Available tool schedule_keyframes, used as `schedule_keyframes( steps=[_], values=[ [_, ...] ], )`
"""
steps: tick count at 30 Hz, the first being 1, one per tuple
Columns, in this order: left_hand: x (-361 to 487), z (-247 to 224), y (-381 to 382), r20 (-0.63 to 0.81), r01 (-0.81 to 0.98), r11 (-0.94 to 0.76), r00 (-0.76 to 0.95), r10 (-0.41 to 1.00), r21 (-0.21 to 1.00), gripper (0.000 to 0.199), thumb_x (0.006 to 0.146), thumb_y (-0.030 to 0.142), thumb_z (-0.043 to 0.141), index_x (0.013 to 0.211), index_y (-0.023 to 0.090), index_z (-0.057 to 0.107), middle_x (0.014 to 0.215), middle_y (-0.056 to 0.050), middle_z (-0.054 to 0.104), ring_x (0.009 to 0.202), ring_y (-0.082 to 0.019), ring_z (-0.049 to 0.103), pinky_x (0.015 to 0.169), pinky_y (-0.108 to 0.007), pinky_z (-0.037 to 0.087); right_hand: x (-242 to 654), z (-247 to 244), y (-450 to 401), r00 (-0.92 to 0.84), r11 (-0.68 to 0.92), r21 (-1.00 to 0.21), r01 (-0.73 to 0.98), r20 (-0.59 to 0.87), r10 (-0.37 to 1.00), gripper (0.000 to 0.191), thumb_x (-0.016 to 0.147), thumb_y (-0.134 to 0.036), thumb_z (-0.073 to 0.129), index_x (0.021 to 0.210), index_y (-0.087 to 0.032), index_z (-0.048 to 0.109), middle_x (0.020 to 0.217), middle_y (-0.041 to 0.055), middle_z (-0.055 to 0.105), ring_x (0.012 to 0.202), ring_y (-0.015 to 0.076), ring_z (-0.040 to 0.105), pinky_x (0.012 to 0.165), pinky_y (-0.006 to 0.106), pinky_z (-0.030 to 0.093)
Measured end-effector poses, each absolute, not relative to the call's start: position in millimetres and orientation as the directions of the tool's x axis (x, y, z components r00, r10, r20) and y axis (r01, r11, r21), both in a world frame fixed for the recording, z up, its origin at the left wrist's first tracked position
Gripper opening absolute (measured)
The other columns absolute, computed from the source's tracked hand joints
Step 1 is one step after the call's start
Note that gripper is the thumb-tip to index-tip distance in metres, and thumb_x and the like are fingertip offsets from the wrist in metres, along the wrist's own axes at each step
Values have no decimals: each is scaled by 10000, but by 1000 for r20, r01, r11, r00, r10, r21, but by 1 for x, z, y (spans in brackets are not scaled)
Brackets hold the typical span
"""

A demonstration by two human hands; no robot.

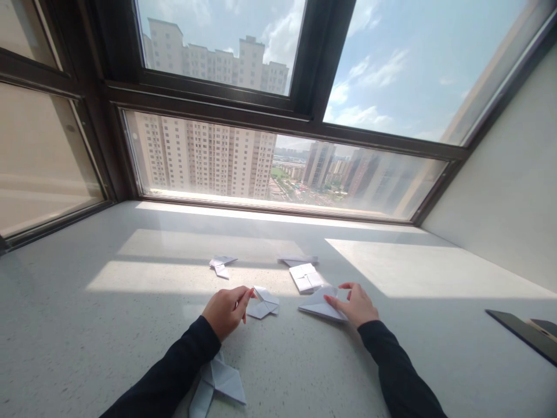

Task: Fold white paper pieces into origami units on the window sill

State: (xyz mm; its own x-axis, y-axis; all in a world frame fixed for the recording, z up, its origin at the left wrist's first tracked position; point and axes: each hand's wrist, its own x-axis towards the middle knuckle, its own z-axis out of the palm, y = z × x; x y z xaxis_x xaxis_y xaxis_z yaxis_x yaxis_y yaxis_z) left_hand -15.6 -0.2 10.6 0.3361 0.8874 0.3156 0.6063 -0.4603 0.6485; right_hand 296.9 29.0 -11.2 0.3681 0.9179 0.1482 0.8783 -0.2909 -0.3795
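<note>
Folded white papers lie on a speckled white sill [278,360]. My left hand [228,310] is closed, thumb and index fingertips together at the left edge of a folded paper piece [265,303]; whether they grip it is hard to tell. My right hand [357,305] pinches the right end of a pointed folded paper [319,305], thumb on top. Just behind that paper sits a square folded paper [305,277], with a thin flat one [300,259] beyond it. A smaller folded piece [223,266] rests farther back on the left.
Another folded paper [221,380] lies near the front, partly under my left sleeve. A dark flat object [522,334] is at the far right. A framed window [278,116] stands behind the sill, with a wall on the right.
</note>
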Motion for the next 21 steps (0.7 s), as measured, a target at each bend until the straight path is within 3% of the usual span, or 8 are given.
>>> schedule_keyframes(
  steps=[7, 10, 13, 16, 19, 21],
  values=[
    [-21, 13, 5, 313, 652, -402, 255, 915, 643, 365, 814, 363, 307, 781, 165, 612, 440, 9, 583, 465, -120, 553, 516, -195, 402, 267, 12, 23, 280, -135, -385, 913, 352, 893, 319, 666, -444, 467, 861, -193, 493, 687, 3, 470, 695, 199, 508, 582, 315, 355],
    [-23, 13, 6, 302, 671, -381, 237, 923, 636, 370, 811, 373, 306, 788, 166, 611, 449, 7, 585, 488, -127, 557, 539, -208, 407, 221, 22, 14, 32, 145, -339, 930, 466, 884, 249, 739, -353, 430, 892, -172, 504, 711, 29, 492, 676, 184, 489, 616, 315, 366],
    [-26, 12, 9, 275, 714, -339, 210, 938, 613, 380, 812, 379, 288, 799, 174, 607, 461, 7, 583, 503, -137, 555, 551, -228, 412, 168, 19, 4, -231, 382, -264, 886, 463, 856, 292, 727, -325, 491, 970, -162, 502, 871, 83, 534, 802, 220, 475, 693, 340, 370],
    [-30, 9, 14, 338, 760, -335, 161, 927, 557, 352, 807, 354, 293, 862, 182, 595, 651, -21, 641, 666, -165, 575, 649, -270, 422, 134, 6, -1, -347, 493, -272, 827, 442, 827, 475, 689, -369, 545, 1108, -175, 431, 1027, 107, 515, 923, 255, 439, 750, 376, 364],
    [-37, 4, 22, 442, 809, -311, 71, 894, 499, 321, 793, 313, 319, 974, 183, 550, 956, -54, 613, 886, -199, 532, 790, -329, 383, 127, -9, 1, -335, 526, -340, 780, 482, 809, 405, 757, -287, 458, 1141, -172, 404, 1069, 113, 504, 971, 243, 425, 796, 385, 353],
    [-43, 1, 26, 449, 840, -246, 3, 894, 483, 309, 779, 279, 339, 1008, 188, 524, 1017, -59, 583, 934, -213, 508, 815, -352, 368, 131, -15, 4, -309, 544, -400, 738, 516, 799, 332, 787, -200, 376, 1114, -168, 426, 1041, 104, 519, 957, 220, 440, 807, 371, 355]
  ],
)
